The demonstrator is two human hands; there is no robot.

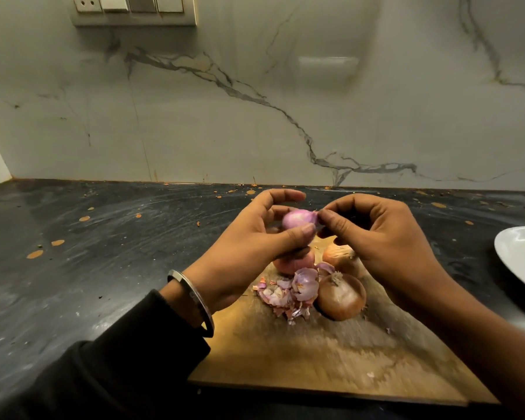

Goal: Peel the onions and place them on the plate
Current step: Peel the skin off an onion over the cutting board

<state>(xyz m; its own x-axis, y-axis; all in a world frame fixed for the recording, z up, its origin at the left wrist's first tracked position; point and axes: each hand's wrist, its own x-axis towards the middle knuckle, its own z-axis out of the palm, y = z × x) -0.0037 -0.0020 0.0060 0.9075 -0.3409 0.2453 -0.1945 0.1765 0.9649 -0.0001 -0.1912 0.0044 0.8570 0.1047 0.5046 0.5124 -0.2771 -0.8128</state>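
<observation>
Left hand (pixel 249 237) grips the half-peeled onion (pixel 299 219) above the cutting board (pixel 315 359) while right hand (pixel 373 234) pinches its skin; a torn strip or slip could drop it short of the plate (pixel 519 259) right of the board

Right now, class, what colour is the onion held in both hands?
Pale purple-pink, its skin mostly off; the onion shows best in the head view.

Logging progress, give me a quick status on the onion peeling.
Left hand grips a peeled onion; right hand pinches its tip. Three unpeeled onions and peels on the board. Plate right, path open.
</observation>
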